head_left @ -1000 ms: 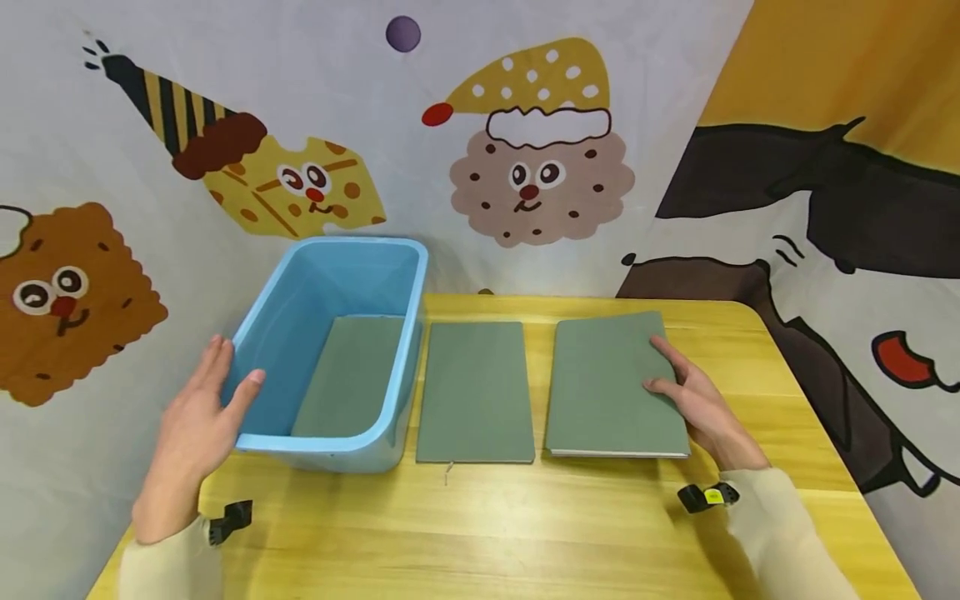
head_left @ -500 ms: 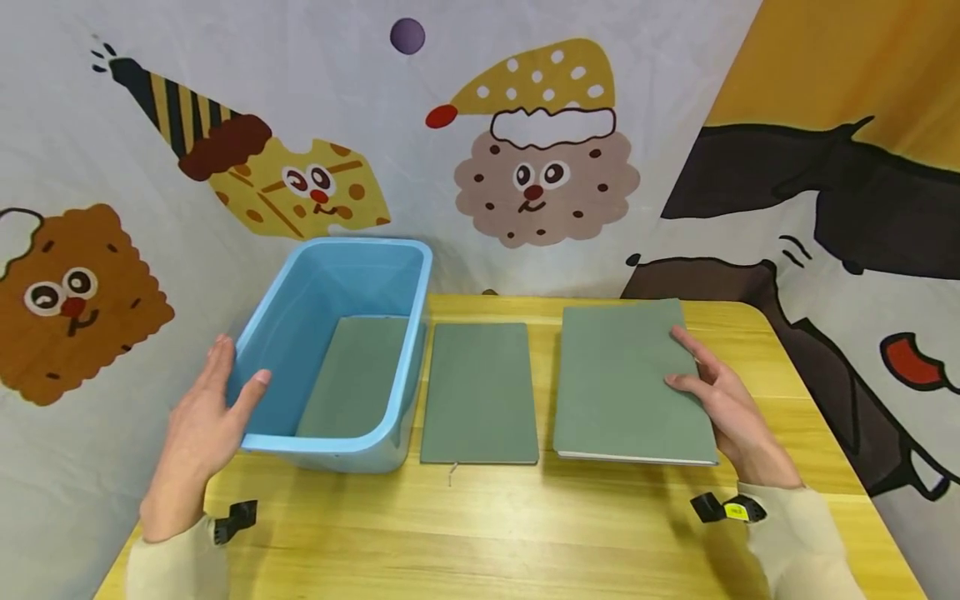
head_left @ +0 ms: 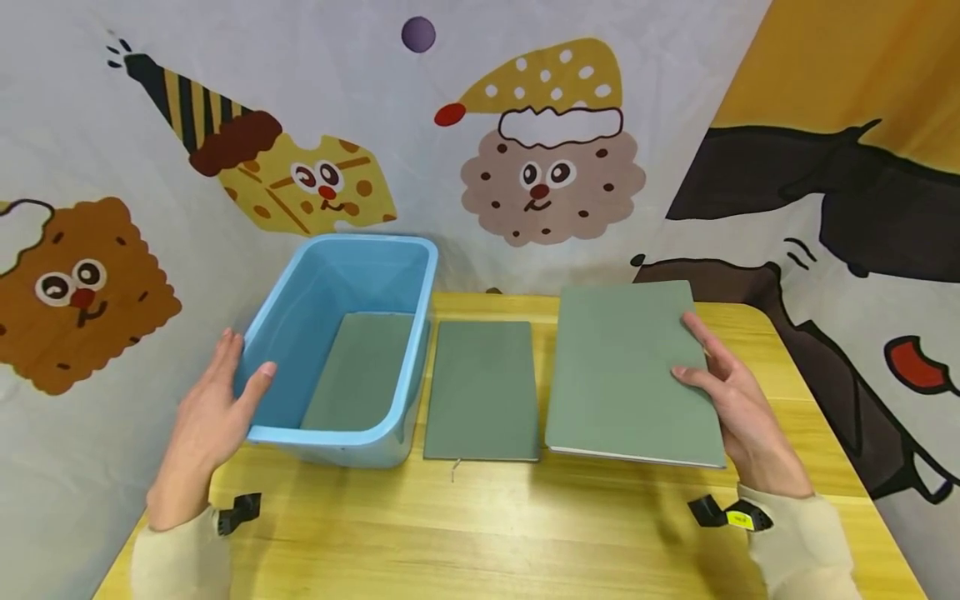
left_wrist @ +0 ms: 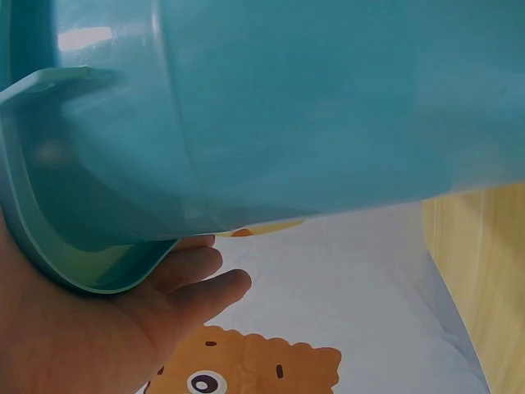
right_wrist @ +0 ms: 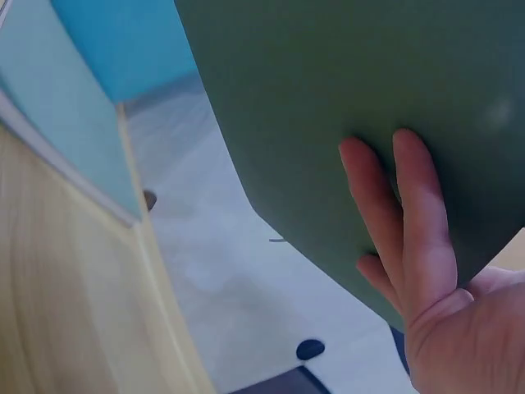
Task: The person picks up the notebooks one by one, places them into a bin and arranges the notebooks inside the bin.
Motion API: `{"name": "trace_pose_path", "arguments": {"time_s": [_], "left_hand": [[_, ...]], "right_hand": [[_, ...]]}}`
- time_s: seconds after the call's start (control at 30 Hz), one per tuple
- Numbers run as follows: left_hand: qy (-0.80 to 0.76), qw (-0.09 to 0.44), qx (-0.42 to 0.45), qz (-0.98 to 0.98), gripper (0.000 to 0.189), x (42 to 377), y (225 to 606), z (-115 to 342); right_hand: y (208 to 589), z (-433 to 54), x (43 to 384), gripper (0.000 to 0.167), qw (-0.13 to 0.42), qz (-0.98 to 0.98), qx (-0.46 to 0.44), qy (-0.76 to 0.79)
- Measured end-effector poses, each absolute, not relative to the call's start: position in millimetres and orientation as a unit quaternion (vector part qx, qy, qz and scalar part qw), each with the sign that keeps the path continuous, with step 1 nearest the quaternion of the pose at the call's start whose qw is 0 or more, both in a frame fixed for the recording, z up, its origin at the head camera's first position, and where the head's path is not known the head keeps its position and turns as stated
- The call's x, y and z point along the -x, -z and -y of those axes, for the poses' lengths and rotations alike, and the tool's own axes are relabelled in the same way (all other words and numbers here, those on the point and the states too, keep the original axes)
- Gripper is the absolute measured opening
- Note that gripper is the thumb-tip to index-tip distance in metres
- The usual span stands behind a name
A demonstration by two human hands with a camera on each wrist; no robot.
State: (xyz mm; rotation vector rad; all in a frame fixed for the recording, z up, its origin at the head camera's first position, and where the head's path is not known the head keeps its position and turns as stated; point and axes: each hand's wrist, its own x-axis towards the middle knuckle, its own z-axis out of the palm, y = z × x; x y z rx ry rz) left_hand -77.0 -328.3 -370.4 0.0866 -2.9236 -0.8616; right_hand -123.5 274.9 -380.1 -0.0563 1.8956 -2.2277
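In the head view, my right hand (head_left: 742, 408) holds a green notebook (head_left: 630, 375) by its right edge, thumb on the top cover. The right wrist view shows its fingers (right_wrist: 426, 222) spread straight under the back cover. A second green notebook (head_left: 483, 392) lies flat on the table, a thin ribbon poking out at its near edge. My left hand (head_left: 213, 408) rests against the near left corner of a light blue plastic tub (head_left: 408, 383), thumb over the rim and straight fingers outside. Another green notebook (head_left: 363, 371) lies on the tub's floor, partly hidden by the wall.
The yellow wood-grain table (head_left: 480, 533) carries everything. Behind it and to the left hangs a white cloth (head_left: 420, 125) printed with cartoon figures, close to the tub. The table's rounded far right corner lies beyond the held notebook.
My right hand has lifted the green notebook off the table, and it now looks larger and higher, overlapping the table's far edge. My left hand has stayed at the tub.
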Motion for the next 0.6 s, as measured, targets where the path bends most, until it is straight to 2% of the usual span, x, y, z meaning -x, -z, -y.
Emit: {"name": "trace_pose_path", "arguments": {"time_s": [0.6], "left_hand": [[0.283,0.049,-0.036,0.957,0.079,77.4,370.2,327.6]], "right_hand": [[352.6,-231.6,117.3,0.072,0.069,-0.602,0.019,0.795]]}}
